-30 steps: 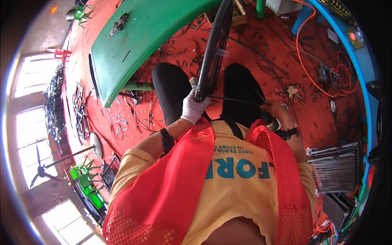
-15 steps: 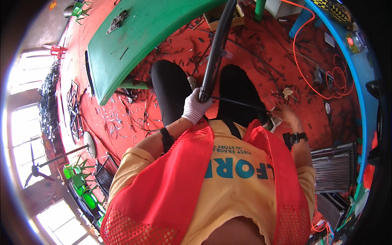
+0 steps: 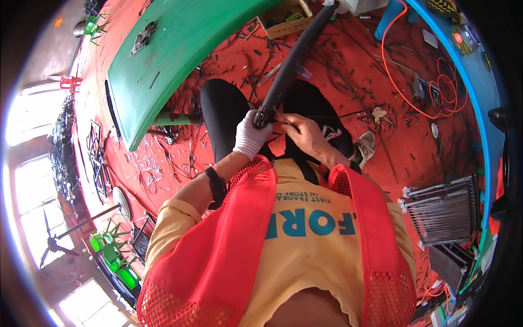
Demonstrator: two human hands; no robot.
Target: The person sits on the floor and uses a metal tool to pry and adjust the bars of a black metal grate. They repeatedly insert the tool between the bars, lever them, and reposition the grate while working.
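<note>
A long black tube (image 3: 291, 65) slants up and right from between my knees. My left hand (image 3: 251, 136), in a white knitted glove, is closed round its near end. My bare right hand (image 3: 306, 133) is right beside that end, with thumb and fingers pinched together. Whatever lies between those fingertips is too small to make out. Past my right knuckles a thin dark strip (image 3: 351, 114) runs out to the right; whether it joins the tube is hidden.
A green tabletop (image 3: 180, 60) stands at the far left, near an open cardboard box (image 3: 286, 24). Black scraps litter the red floor (image 3: 348, 71). An orange hose (image 3: 388, 71) curls at the right by a blue-edged table (image 3: 463, 60). Finned metal panels (image 3: 441, 212) lie at the lower right.
My right hand has come in from the far right to the tube's near end; it was drawing a thin black strip out sideways. The tube's far end has swung right.
</note>
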